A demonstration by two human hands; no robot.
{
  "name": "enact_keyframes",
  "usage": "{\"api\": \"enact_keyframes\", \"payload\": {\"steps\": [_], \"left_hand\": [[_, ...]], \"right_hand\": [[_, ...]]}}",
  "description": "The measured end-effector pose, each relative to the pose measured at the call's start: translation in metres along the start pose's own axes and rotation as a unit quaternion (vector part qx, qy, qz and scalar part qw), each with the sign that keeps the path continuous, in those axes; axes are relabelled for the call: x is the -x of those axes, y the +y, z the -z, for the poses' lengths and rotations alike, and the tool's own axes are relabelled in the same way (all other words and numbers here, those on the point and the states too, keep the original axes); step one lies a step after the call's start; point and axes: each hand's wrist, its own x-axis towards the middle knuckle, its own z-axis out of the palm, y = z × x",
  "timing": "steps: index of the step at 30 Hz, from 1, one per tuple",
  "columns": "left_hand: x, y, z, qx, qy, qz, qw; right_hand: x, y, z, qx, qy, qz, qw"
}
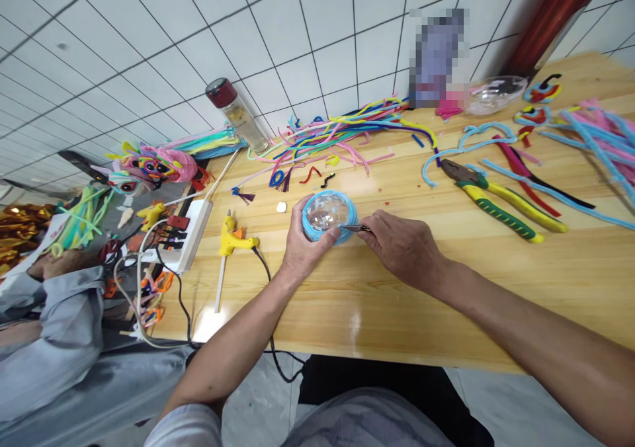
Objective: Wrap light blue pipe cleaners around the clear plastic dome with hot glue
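Observation:
My left hand is wrapped round the lower left side of a clear plastic dome ringed with fuzzy light blue pipe cleaner, its thumb pressed on the front edge. My right hand grips a slim dark metal tool, perhaps tweezers. The tool's tip points left and meets the ring's right front edge, close to my left thumb. Most of the tool's handle is hidden in my fingers. Left of my left hand lies a yellow glue gun with a glue stick in its back end.
Green-and-yellow pliers lie at the right among loose pipe cleaners. More coloured stems are heaped along the wall beside a glass bottle. A power strip with cords stands left, near a co-worker's sleeve.

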Motion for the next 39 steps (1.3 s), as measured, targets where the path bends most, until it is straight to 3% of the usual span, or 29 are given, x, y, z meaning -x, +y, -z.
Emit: {"api": "enact_keyframes", "payload": {"steps": [13,39], "left_hand": [[0.0003,-0.0016,-0.0007,-0.011,-0.002,-0.011,1.000],[0.0003,-0.0025,0.0001,-0.017,-0.020,-0.006,1.000]], "right_hand": [[0.0024,0.0007,-0.0015,-0.026,-0.040,-0.025,0.999],[0.0048,0.0020,-0.0038,-0.044,-0.057,-0.038,0.997]]}}
